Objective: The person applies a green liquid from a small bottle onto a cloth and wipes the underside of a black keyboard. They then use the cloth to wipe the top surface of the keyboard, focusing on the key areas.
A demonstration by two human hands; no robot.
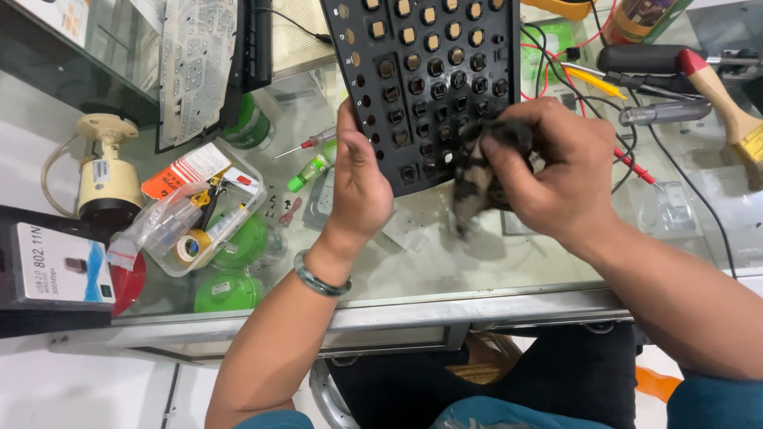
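The left hand (359, 184) was clamped on the left edge of the black keyboard frame (425, 79), which stood tilted above the glass counter (445, 262). Just right, the right hand (556, 171) pinched a dark cloth (477, 171) against the frame's lower edge.

The left hand (359, 187) grips the left edge of a black keyboard frame (425, 79) studded with empty key sockets, held tilted above the glass table (445, 262). The right hand (556, 171) presses a dark, dirty rag (477, 171) against the frame's lower part. A brush (727, 103) lies at the table's right, a clear plastic box (199, 210) of small items at its left.
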